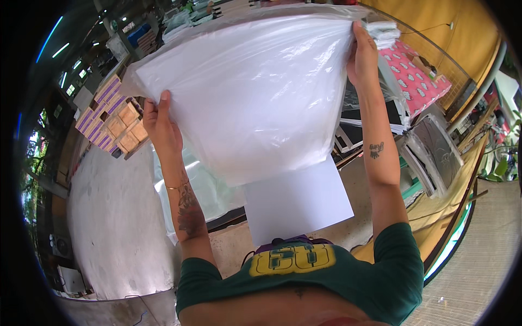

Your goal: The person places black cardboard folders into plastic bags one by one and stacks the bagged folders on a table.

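Note:
A large clear plastic bag (266,103) is stretched between my two raised arms, with white showing through it. My left hand (162,119) pinches its left edge, thumb up. Farther away and higher, my right hand (362,57) grips the far right corner. From the bag's near end a flat white sheet (296,201) sticks out toward my chest, its front edge bare. How much of the sheet lies inside the bag is hard to tell through the creased, shiny plastic.
More clear plastic (204,182) lies beneath, on the left. Boxes with purple stripes (103,117) are stacked at the far left, beside a grey surface (119,217). To the right are a pink patterned cover (413,76), plastic-wrapped panels (432,152) and a yellow curtain (462,27).

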Motion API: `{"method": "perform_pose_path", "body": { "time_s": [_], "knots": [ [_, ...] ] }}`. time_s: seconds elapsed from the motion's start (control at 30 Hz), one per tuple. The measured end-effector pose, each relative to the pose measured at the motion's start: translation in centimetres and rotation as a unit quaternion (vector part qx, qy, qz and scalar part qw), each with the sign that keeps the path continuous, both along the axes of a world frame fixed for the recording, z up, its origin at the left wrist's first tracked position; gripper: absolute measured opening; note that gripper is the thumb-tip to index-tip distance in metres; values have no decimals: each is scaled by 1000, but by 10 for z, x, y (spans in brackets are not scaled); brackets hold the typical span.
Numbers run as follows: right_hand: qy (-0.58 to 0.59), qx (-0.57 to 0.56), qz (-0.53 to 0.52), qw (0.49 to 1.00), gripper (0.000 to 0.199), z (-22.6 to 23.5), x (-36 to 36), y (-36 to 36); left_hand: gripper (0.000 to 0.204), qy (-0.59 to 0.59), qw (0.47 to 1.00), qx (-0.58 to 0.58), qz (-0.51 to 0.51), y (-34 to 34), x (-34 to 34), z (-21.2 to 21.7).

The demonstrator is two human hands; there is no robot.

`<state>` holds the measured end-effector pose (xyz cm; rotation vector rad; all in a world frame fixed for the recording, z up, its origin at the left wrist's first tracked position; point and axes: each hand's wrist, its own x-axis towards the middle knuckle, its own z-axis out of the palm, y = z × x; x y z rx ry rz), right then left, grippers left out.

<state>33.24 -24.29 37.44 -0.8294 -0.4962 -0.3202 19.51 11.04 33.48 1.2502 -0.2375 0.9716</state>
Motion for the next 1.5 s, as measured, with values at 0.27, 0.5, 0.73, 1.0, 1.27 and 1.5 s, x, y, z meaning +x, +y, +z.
{"method": "perform_pose_path", "body": {
  "time_s": [0.27,0.5,0.73,1.0,1.27,1.5],
  "knots": [
    [124,-89,73,986,44,-80,-4,-2,20,94,994,-38,-42,5,-11,-73],
    [115,-382,44,916,41,-295,-48,-37,25,409,902,138,-24,26,-61,-240],
    [295,-218,98,925,43,-290,-78,-74,32,279,950,-85,-110,-43,-17,-162],
    [258,-17,-107,960,26,-198,-28,-147,40,239,901,-28,-361,-111,162,-122],
    [331,-64,-207,918,24,-239,28,-240,41,402,813,-149,-395,-194,163,-199],
    [317,-257,-429,806,51,-270,45,-264,37,394,850,-125,-326,-185,144,-204]
  ]
}}
